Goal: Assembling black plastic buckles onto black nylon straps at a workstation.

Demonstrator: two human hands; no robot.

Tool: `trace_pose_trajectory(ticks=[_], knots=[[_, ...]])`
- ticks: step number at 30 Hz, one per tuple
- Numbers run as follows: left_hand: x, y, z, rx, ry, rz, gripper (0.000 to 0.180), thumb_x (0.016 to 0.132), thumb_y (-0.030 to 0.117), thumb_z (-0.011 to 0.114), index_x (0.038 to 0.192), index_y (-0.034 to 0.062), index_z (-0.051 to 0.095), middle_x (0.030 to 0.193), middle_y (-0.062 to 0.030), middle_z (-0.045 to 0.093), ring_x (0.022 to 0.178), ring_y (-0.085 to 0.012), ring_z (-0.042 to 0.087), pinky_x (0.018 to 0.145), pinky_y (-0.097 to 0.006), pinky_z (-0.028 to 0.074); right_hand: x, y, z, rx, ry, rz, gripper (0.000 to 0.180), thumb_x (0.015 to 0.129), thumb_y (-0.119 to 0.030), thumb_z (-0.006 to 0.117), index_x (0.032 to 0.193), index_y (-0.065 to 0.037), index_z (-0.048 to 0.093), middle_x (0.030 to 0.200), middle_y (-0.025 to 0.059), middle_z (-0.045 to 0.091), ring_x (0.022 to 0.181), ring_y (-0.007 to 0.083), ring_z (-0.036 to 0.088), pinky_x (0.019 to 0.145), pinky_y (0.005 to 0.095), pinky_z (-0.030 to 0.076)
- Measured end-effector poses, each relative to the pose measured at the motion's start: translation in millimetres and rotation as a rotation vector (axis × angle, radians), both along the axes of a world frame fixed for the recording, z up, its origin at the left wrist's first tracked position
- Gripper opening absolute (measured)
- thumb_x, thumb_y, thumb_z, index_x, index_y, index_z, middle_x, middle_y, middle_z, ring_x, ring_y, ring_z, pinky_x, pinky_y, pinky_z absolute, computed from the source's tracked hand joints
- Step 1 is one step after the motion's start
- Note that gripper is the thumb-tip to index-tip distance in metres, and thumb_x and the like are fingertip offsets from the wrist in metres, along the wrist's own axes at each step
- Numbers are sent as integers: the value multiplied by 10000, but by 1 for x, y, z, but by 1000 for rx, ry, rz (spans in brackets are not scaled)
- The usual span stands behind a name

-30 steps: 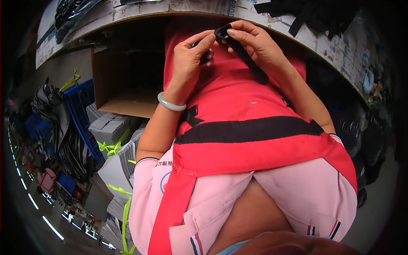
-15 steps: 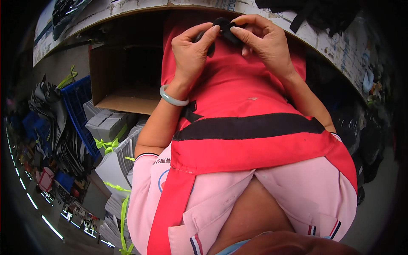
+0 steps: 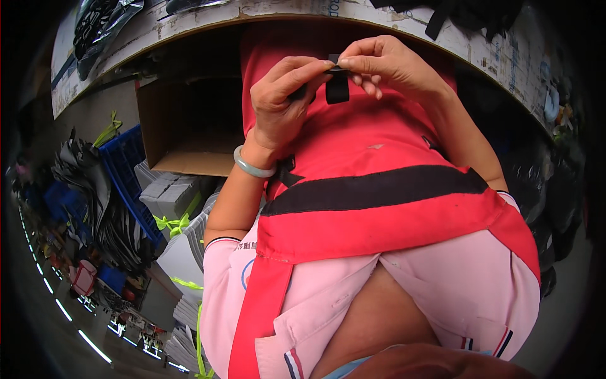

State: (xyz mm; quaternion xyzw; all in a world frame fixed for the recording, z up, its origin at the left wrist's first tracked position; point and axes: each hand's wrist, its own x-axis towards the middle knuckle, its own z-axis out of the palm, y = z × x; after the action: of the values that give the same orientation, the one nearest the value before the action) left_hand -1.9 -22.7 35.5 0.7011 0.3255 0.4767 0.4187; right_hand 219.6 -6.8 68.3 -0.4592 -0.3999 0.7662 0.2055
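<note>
In front of the red apron (image 3: 372, 132), both hands meet over a black strap (image 3: 338, 90). My left hand (image 3: 284, 95) pinches its upper part between thumb and fingers. More black material shows under the left palm, partly hidden. My right hand (image 3: 394, 66) pinches the same edge from the other side, thumb and index finger close to the left fingertips. A short end of the strap hangs down below the fingertips. A small greyish piece shows just above the pinch, too small to name. A pale bangle (image 3: 252, 164) circles the left wrist.
The worn white table (image 3: 265, 9) curves across the far side, with black straps (image 3: 467, 16) on its right and dark plastic-wrapped items (image 3: 101, 31) on its left. Below stands an open cardboard box (image 3: 196, 163). Leftward are a blue crate (image 3: 129, 177) and grey bundles (image 3: 170, 196) tied with green strips.
Both hands have come slightly nearer to me and their fingertips have closed together. The black strap, bunched before, now shows a flat end hanging down.
</note>
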Motion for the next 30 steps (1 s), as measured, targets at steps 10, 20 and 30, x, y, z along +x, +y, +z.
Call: trace_pose_trajectory(ticks=[10, 20, 30], knots=[[-4, -12, 14, 74, 108, -53, 314, 751, -81, 705, 1025, 73, 711, 913, -84, 625, 765, -187, 644, 605, -288, 516, -3, -4, -5, 302, -3, -154, 257, 936, -204, 636, 1043, 29, 656, 975, 63, 657, 861, 90, 614, 817, 246, 512], [-11, -20, 15, 94, 138, -54, 326, 732, -90, 714, 1014, 75, 710, 908, -77, 627, 728, -189, 634, 591, -285, 507, -6, -3, -8, 290, -37, -198, 154, 898, -138, 679, 955, -8, 619, 887, 27, 647, 810, 87, 620, 764, 221, 510], [-121, -29, 41, -484, 415, 367, 277, 830, 13, 714, 1105, 33, 691, 741, -16, 598, 660, -61, 538, 567, -208, 416, -49, -12, -36, 308, -30, 3, 195, 926, -185, 633, 1039, -27, 613, 942, 49, 651, 832, 111, 612, 769, 252, 500]])
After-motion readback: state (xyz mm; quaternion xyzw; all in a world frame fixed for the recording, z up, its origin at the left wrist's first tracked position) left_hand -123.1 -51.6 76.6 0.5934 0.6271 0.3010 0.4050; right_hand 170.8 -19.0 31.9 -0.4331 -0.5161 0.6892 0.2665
